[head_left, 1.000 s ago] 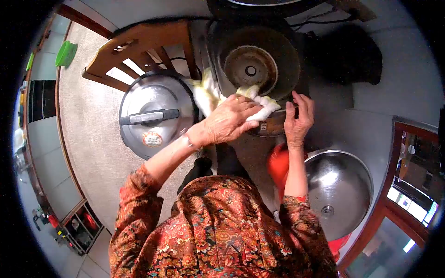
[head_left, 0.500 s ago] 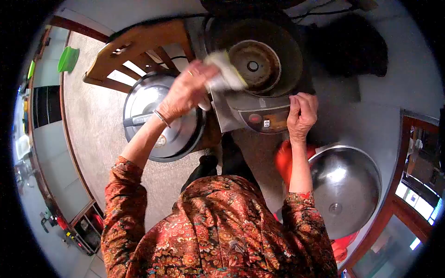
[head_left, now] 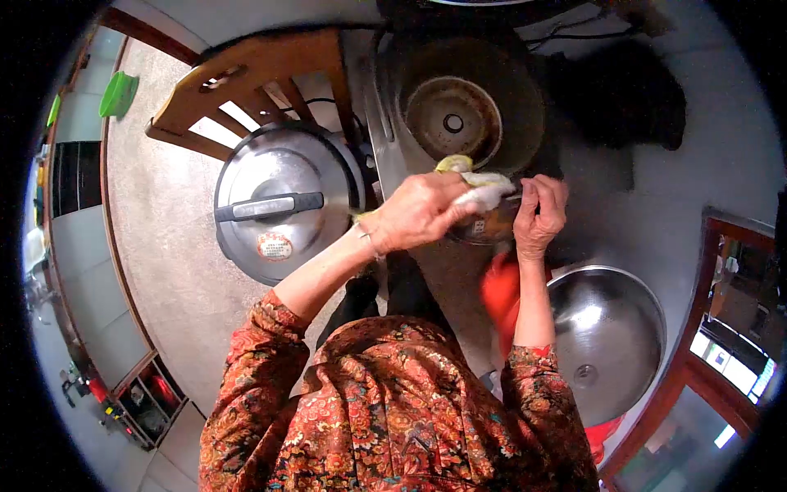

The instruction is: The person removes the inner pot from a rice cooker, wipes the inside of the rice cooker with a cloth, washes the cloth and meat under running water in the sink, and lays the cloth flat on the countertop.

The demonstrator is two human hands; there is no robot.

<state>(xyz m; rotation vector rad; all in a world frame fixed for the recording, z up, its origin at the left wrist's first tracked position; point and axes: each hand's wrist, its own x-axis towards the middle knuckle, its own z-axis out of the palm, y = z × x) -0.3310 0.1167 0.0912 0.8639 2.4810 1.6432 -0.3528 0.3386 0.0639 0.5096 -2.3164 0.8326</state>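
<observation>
My left hand (head_left: pixel 422 209) is closed round a white cloth with a yellow-green edge (head_left: pixel 488 190). It holds the cloth against the near outer side of an electric rice cooker body (head_left: pixel 525 107), by the front panel (head_left: pixel 479 227). With its fingers curled, my right hand (head_left: pixel 541 215) grips the cooker's near right edge. The inner pot is out, and a stained round heating plate (head_left: pixel 438 135) shows inside. My left hand and the cloth hide part of the panel.
A large round steel lid with a black handle (head_left: pixel 283 176) rests on a wooden chair (head_left: pixel 246 74) at left. A wide steel bowl (head_left: pixel 615 328) stands at right, beside something red (head_left: pixel 502 295). A dark bundle (head_left: pixel 619 86) and cords (head_left: pixel 574 37) lie beyond the cooker.
My left hand has moved right and nearer to me, bringing the cloth from the cooker's left side to its front panel. My right hand stays at the edge.
</observation>
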